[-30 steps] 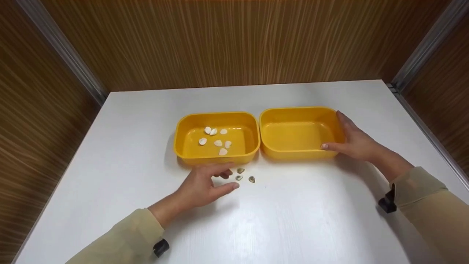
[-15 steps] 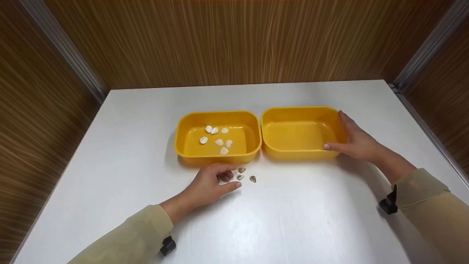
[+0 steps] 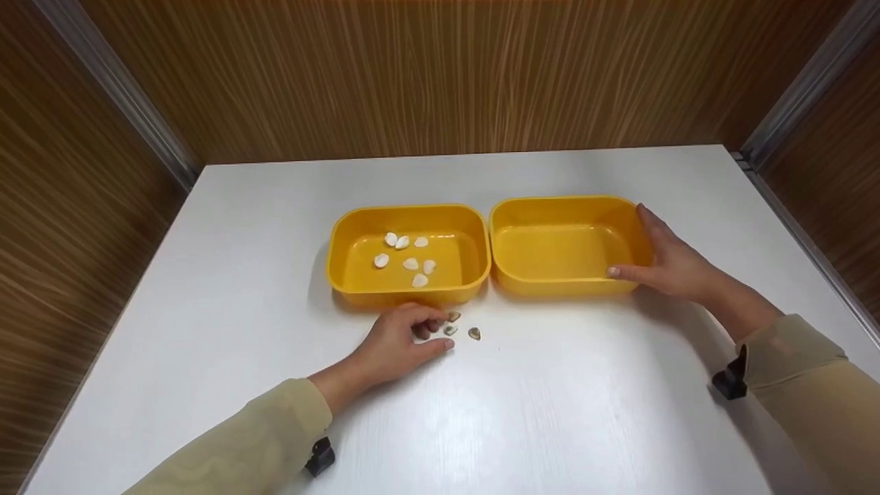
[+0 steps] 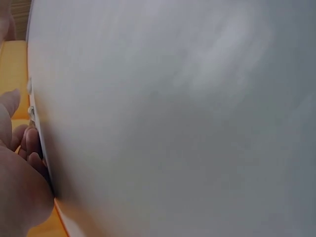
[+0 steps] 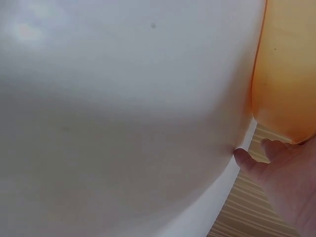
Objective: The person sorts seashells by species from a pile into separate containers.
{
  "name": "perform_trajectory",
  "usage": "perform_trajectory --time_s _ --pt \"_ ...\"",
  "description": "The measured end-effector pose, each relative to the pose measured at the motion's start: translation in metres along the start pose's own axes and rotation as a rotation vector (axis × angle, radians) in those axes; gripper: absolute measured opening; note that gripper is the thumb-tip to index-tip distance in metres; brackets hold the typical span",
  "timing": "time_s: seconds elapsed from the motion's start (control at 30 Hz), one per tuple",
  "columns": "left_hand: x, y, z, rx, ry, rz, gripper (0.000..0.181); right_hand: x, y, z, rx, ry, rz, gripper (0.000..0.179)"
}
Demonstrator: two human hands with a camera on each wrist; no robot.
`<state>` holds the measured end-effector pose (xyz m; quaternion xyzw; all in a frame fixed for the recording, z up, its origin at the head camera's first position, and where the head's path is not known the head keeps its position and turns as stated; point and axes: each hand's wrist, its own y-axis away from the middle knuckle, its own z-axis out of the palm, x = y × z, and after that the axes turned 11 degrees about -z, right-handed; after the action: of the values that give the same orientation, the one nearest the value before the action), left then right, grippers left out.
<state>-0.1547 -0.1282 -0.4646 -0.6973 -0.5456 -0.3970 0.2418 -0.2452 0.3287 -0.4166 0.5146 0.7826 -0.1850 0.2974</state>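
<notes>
In the head view my left hand [image 3: 399, 344] is low over the table, just in front of the left yellow tub [image 3: 409, 298]. Its thumb stands apart from the bent fingers, with nothing seen pinched between them. Right by the index fingertip lies a small brownish shell [image 3: 454, 317]; whether they touch I cannot tell. A greenish-grey shell [image 3: 450, 331] and a dark-edged shell [image 3: 474, 333] lie close by. My right hand [image 3: 677, 271] holds the right end of the right yellow tub [image 3: 560, 287], its thumb over the near rim and its fingers around the outer side.
Several white shells [image 3: 410, 264] are spread on the left tub's floor. Both tubs stand side by side, nearly touching, on a white table [image 3: 550, 412]. Behind rises a wood-grain panel [image 3: 440, 75], with further panels at left and right.
My left hand has shifted slightly right, its fingers bending in closer to the shells on the table. The right hand keeps its place on the right tub.
</notes>
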Motion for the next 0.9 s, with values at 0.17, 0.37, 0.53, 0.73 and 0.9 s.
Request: perform_trajectory --time_s 0.17,0.37,0.53,0.73,0.9 --pt "-0.0004 -0.0012 0.0022 0.013 0.002 -0.001 0.024 -0.0006 -0.0009 0.0001 -0.004 0.001 -0.001 0.13" --pt "-0.0008 -0.0011 0.0048 0.041 -0.046 -0.002 0.021 0.0021 -0.0006 0.0011 -0.004 0.021 -0.018 0.129" --pt "-0.0002 -0.0014 0.0075 0.055 -0.063 -0.029 0.02 0.0041 0.0005 0.0019 0.002 0.001 -0.012 0.129" --pt "0.0012 -0.0021 0.0096 0.085 -0.092 -0.036 0.017 0.0035 0.0006 0.0015 0.005 0.001 -0.009 0.129" --pt "0.0007 -0.003 0.0105 0.105 -0.1 -0.013 0.014 0.0016 -0.0005 0.001 0.0 0.014 0.002 0.13"
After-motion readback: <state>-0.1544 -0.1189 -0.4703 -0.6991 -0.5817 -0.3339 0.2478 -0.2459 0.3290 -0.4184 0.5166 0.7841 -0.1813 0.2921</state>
